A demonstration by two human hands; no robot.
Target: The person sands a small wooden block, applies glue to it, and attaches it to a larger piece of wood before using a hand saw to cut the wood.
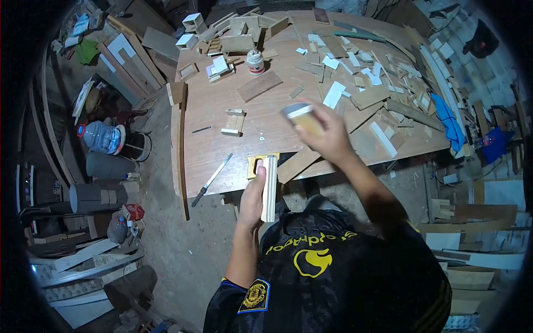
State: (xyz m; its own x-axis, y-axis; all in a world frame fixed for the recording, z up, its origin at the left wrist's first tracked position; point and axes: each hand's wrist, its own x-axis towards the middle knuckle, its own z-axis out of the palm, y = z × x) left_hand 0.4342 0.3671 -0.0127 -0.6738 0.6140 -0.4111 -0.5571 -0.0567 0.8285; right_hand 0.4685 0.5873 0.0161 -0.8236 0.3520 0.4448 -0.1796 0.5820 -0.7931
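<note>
My left hand (pixel 253 201) grips a pale, grooved wooden strip (pixel 270 188) upright at the table's front edge. A yellow saw handle (pixel 251 168) shows behind that hand, partly hidden. Raised above the table, my right hand (pixel 327 133) is closed round a tan piece with a dark grey curved face (pixel 302 119), which looks like folded sandpaper; motion blurs it, and it is apart from the strip. Left of the strip lies a long thin blade with a black handle (pixel 212 180). Farther back are a small wooden frame (pixel 233 122) and a dark pencil (pixel 201 130).
A jar with a red label (pixel 255 63) stands on the wooden table (pixel 214 152), near small wooden assemblies (pixel 239 41). Many offcuts (pixel 372 97) cover the right side. A long board (pixel 179 150) runs along the left edge. A water bottle (pixel 102 137) is at left.
</note>
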